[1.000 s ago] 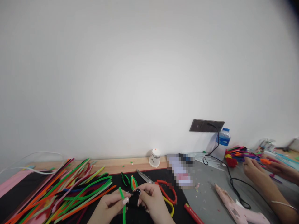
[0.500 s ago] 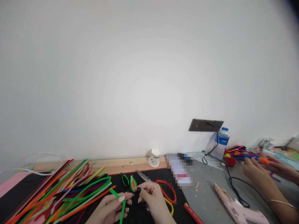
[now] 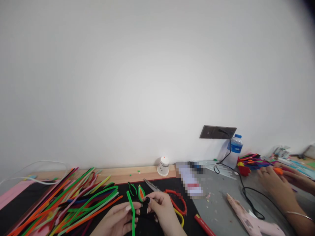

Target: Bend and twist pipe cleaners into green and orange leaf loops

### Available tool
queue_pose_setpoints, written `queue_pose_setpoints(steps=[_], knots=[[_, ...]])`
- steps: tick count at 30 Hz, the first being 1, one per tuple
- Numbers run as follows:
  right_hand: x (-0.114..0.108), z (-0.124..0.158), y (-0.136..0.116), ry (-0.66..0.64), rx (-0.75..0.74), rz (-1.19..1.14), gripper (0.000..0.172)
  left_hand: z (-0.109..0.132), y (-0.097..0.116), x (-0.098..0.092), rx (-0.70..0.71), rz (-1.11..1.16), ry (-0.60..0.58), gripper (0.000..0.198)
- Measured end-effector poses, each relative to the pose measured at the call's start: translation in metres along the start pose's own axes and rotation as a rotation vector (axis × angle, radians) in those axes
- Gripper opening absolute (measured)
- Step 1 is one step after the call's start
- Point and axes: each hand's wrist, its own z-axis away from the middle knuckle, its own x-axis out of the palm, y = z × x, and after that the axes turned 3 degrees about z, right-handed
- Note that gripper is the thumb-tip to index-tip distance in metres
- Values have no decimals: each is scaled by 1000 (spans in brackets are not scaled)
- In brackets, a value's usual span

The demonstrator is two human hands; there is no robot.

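Observation:
My left hand (image 3: 117, 218) is closed, pinching a bright green pipe cleaner (image 3: 133, 213) that stands nearly upright with a bend near its top. Close beside it, my right hand (image 3: 161, 209) is also closed, its thumb and forefinger together on what looks like a black pipe cleaner (image 3: 143, 207) between the two hands. Just past my right fingertips is a leaf-shaped loop (image 3: 141, 193) of green, orange and black; whether the fingers touch it I cannot tell. Another green and black loop (image 3: 133, 189) lies on the black mat (image 3: 154, 182).
Loose coloured pipe cleaners (image 3: 81, 200) cover the left side. Scissors (image 3: 176, 196) lie beyond my right hand, near a white paper cup (image 3: 163, 166). At right are a red marker (image 3: 204, 225), a pink glue gun (image 3: 253, 219), a bottle (image 3: 233, 152) and another person's hands (image 3: 273, 180).
The green pipe cleaner has swung from leaning left to nearly upright in my left hand. My right hand hardly moves. The other person's hands have shifted slightly.

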Motion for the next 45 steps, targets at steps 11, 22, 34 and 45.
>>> queue_pose_setpoints(steps=[11, 22, 34, 45], knots=[[1, 2, 0, -58, -6, -34, 35, -11, -8, -9, 112, -228, 111, 30], [2, 4, -2, -121, -121, -78, 33, -15, -9, -20, 348, -681, 145, 25], [3, 1, 6, -124, -139, -101, 40, -7, -8, -11, 484, -1038, 255, 31], [7, 6, 3, -123, -169, 45, 14, -5, -5, -4, 440, -903, 221, 29]])
